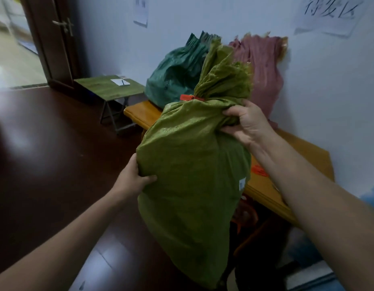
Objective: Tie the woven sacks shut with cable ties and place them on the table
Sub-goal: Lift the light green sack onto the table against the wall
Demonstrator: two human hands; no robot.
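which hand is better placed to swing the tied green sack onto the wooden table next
Probably the right hand: it grips the green sack just under the cable tie, on the side nearest the wooden table. The left hand holds the sack's far side, lower.

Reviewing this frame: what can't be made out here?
Head view:
- Whether the dark green sack and pink sack are tied: necks partly hidden behind the olive sack.
- White label: too small, blurred.
- Orange items on the table: partly covered by the right forearm.
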